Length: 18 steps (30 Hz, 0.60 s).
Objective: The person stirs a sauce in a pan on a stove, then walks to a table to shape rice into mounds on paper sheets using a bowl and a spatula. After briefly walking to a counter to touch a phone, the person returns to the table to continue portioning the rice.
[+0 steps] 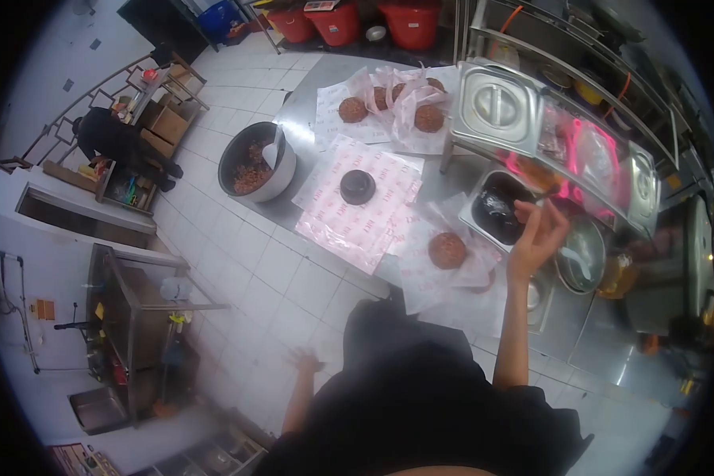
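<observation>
Two hands show. R hand (535, 234) is raised over the counter, fingers bunched together as if pinching a thin utensil, but it's too blurred to say what, if anything. L hand (304, 361) hangs low, well apart from the R hand, fingers spread, holding nothing. Sauce pan (496, 208) w/ dark contents sits just left of the R fingertips. Nearest patty (447, 250) lies on its paper sheet (424, 289), near the R wrist and further left. Judging by this, saucing goes best w/ a steady wrist & a small load, carried low btwn sauce pan & patty, so drips land on the paper sheet, not the counter.
</observation>
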Each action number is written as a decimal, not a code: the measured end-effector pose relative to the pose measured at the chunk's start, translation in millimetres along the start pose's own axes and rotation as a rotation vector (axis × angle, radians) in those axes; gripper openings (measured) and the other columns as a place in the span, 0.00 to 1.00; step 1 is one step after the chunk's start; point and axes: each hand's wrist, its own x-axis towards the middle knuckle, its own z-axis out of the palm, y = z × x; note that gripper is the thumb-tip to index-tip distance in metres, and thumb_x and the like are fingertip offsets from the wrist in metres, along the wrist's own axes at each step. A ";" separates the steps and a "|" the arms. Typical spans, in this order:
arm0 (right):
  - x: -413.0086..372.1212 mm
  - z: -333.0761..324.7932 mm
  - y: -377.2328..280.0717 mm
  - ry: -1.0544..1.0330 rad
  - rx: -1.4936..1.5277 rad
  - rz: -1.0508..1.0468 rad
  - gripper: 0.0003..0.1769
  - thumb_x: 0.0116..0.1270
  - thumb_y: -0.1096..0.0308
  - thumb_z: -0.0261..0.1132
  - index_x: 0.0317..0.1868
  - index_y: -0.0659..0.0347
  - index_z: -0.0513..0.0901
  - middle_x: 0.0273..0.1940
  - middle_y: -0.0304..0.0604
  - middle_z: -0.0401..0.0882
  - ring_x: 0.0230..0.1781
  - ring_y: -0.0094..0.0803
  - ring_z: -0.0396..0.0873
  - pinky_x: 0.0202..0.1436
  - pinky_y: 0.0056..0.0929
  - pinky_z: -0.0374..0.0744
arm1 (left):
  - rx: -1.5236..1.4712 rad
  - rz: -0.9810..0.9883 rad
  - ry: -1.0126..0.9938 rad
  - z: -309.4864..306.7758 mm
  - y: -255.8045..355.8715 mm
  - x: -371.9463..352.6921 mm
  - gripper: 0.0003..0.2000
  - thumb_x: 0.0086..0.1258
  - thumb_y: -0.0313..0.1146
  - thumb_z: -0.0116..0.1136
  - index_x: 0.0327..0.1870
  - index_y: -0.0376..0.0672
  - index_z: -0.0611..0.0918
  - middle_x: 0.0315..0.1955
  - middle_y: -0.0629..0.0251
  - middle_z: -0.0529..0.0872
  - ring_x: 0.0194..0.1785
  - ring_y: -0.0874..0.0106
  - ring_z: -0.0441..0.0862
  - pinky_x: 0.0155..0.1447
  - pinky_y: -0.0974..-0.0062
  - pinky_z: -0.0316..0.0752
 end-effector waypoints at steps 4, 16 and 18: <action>-8.9 26.4 8.2 0.008 -0.069 0.041 0.12 0.74 0.73 0.50 0.56 0.64 0.65 0.38 0.49 0.81 0.41 0.29 0.80 0.46 0.24 0.78 | -0.535 -0.339 0.478 -69.5 -46.4 43.3 0.39 0.68 0.58 0.44 0.74 0.43 0.52 0.73 0.39 0.42 0.74 0.38 0.41 0.63 0.24 0.36; -94.1 242.3 63.0 0.003 -0.076 0.363 0.14 0.72 0.72 0.53 0.56 0.61 0.66 0.42 0.47 0.81 0.40 0.25 0.77 0.43 0.22 0.73 | -0.532 0.472 1.886 -528.8 -72.9 45.4 0.15 0.73 0.34 0.48 0.57 0.46 0.79 0.54 0.57 0.77 0.60 0.60 0.69 0.62 0.59 0.63; -105.2 280.7 67.3 -0.054 -0.030 0.346 0.15 0.70 0.73 0.54 0.56 0.60 0.66 0.46 0.47 0.80 0.43 0.26 0.77 0.46 0.25 0.73 | -0.573 0.661 1.707 -574.9 -74.8 69.9 0.15 0.72 0.34 0.49 0.58 0.45 0.78 0.55 0.56 0.77 0.60 0.59 0.70 0.63 0.60 0.63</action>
